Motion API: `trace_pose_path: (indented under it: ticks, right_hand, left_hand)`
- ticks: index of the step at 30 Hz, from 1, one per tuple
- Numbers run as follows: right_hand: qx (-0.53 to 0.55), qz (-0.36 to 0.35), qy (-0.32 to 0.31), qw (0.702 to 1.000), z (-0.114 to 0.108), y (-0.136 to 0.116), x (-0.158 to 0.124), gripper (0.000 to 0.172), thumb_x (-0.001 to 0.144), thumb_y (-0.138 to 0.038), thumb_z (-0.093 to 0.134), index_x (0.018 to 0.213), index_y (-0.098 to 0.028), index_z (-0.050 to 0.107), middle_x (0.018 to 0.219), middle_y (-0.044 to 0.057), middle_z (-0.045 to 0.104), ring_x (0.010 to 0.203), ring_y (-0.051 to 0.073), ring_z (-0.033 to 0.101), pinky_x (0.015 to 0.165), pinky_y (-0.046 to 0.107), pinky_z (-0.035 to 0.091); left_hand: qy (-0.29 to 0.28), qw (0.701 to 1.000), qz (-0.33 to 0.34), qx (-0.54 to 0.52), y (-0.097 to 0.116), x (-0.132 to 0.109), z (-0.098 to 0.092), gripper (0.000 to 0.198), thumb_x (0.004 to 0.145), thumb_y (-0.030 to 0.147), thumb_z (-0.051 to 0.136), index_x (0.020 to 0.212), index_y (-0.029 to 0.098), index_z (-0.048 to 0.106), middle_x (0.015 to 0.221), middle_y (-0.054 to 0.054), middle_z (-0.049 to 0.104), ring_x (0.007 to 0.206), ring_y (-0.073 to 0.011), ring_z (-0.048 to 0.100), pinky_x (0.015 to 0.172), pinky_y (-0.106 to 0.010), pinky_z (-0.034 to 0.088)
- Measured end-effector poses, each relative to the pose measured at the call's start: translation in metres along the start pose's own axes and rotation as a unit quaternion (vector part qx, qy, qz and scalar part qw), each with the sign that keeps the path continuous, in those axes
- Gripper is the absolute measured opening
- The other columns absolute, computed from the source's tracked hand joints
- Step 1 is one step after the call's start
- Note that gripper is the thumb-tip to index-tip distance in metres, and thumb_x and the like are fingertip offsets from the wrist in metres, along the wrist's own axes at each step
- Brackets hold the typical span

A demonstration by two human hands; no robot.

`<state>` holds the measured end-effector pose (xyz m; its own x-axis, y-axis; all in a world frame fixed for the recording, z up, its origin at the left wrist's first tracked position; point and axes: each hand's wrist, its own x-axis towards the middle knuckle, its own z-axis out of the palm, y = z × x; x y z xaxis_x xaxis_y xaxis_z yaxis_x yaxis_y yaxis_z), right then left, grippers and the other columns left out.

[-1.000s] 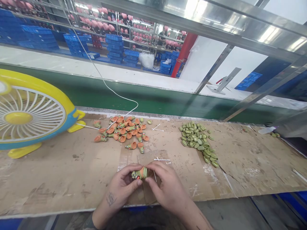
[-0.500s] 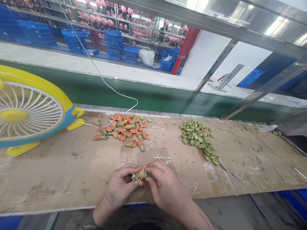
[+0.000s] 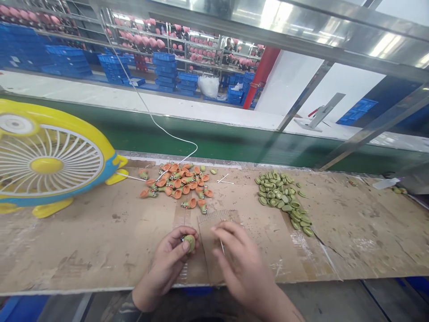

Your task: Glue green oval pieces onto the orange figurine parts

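Note:
My left hand [image 3: 172, 257] is closed around a small painted figure piece with a green oval cap [image 3: 189, 243] facing up under the thumb. A short distance to the right is my right hand [image 3: 239, 255], its thumb and forefinger curved apart. A thin white stick like a cotton swab [image 3: 221, 245] shows between those fingers and seems held in that hand; its ends are hidden. Beyond the hands lies a pile of small green-and-orange figure pieces [image 3: 186, 190] with hollow orange ends. Green oval caps [image 3: 281, 194] lie heaped to the right.
A yellow and blue fan [image 3: 75, 120] stands at the left on the cardboard-covered table [image 3: 117, 250]. Its white cable [image 3: 164, 127] crosses the figure pile. Crossed cotton swabs [image 3: 226, 181] lie between the heaps. A green partition [image 3: 234, 143] runs along the back.
My hands have parted: the right hand has left the figure piece, which stays in my left hand, turned so its green cap shows. The white stick now shows at my right hand. The view has shifted slightly.

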<state>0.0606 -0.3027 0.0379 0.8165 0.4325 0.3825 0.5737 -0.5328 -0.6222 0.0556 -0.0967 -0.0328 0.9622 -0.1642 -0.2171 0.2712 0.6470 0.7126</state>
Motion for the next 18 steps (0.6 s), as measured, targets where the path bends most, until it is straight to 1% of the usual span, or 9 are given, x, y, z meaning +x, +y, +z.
trace_pose_path:
  ticks: [1,3,4,6,8,10,12,15,18]
  right_hand:
    - [-0.006,0.012,0.037,0.999,-0.009,0.009,-0.004,0.036,0.099,-0.013,0.05,0.132,-0.025,0.058,0.126,0.009,0.062,0.117,0.023,0.059,0.101,0.038,0.05]
    - [-0.007,0.051,0.096,0.994,-0.027,0.031,-0.015,0.02,0.103,-0.018,0.047,0.111,-0.025,0.063,0.106,0.006,0.067,0.1,0.021,0.064,0.087,0.033,0.052]
    - [-0.009,0.093,0.123,0.988,-0.036,0.045,-0.022,0.017,0.104,-0.022,0.047,0.103,-0.024,0.064,0.098,0.005,0.066,0.092,0.02,0.064,0.081,0.031,0.052]
    - [-0.016,0.178,0.178,0.968,-0.048,0.073,-0.037,0.019,0.105,-0.032,0.047,0.099,-0.022,0.062,0.088,0.004,0.064,0.082,0.019,0.062,0.073,0.03,0.051]
    - [-0.027,0.239,0.211,0.947,-0.052,0.101,-0.052,0.025,0.104,-0.041,0.047,0.1,-0.021,0.061,0.085,0.004,0.062,0.079,0.02,0.061,0.072,0.03,0.05]
    - [-0.051,0.287,0.206,0.934,-0.048,0.123,-0.063,0.031,0.102,-0.046,0.045,0.1,-0.02,0.062,0.085,0.005,0.063,0.078,0.021,0.062,0.071,0.031,0.05]
    - [-0.067,0.309,0.195,0.928,-0.042,0.138,-0.068,0.034,0.099,-0.048,0.045,0.097,-0.019,0.063,0.084,0.006,0.065,0.077,0.022,0.063,0.069,0.032,0.05]
    - [-0.067,0.311,0.178,0.931,-0.034,0.148,-0.07,0.035,0.095,-0.049,0.044,0.093,-0.02,0.063,0.083,0.007,0.067,0.077,0.025,0.064,0.068,0.035,0.05]
    - [-0.068,0.302,0.154,0.938,-0.032,0.16,-0.081,0.034,0.091,-0.051,0.047,0.09,-0.022,0.064,0.087,0.01,0.069,0.081,0.029,0.066,0.072,0.04,0.05]
  left_hand:
    - [0.005,1.0,-0.007,-0.019,0.002,0.001,0.0,0.029,0.074,0.031,0.092,0.095,0.017,0.078,0.091,-0.005,0.074,0.08,-0.0142,0.067,0.071,-0.02,0.054]
    - [0.013,0.998,-0.017,-0.052,0.005,0.003,0.0,0.03,0.072,0.03,0.092,0.093,0.015,0.078,0.09,-0.006,0.073,0.077,-0.0137,0.066,0.067,-0.019,0.053]
    - [0.016,0.997,-0.022,-0.066,0.006,0.003,0.0,0.029,0.072,0.03,0.092,0.093,0.015,0.078,0.089,-0.006,0.073,0.076,-0.0133,0.066,0.065,-0.019,0.053]
    - [0.023,0.996,-0.028,-0.087,0.006,0.005,-0.001,0.029,0.072,0.029,0.092,0.094,0.014,0.078,0.088,-0.006,0.072,0.073,-0.0122,0.065,0.063,-0.018,0.053]
    - [0.032,0.994,-0.028,-0.098,0.006,0.005,-0.002,0.033,0.073,0.029,0.092,0.099,0.015,0.079,0.087,-0.006,0.072,0.072,-0.0116,0.065,0.063,-0.018,0.053]
    - [0.04,0.994,-0.025,-0.094,0.006,0.007,-0.003,0.034,0.072,0.028,0.092,0.101,0.014,0.079,0.087,-0.006,0.072,0.073,-0.0117,0.065,0.065,-0.018,0.054]
    - [0.045,0.996,-0.015,-0.081,0.006,0.008,-0.002,0.032,0.072,0.027,0.092,0.096,0.012,0.079,0.088,-0.007,0.072,0.074,-0.012,0.065,0.068,-0.019,0.055]
    - [0.053,0.996,0.02,-0.073,0.004,0.006,0.003,0.027,0.072,0.025,0.093,0.092,0.013,0.078,0.088,-0.005,0.071,0.076,-0.0117,0.065,0.07,-0.019,0.054]
    - [0.064,0.994,0.054,-0.068,0.0,-0.002,0.007,0.03,0.069,0.029,0.095,0.089,0.015,0.078,0.084,-0.005,0.07,0.072,-0.0119,0.064,0.066,-0.02,0.05]
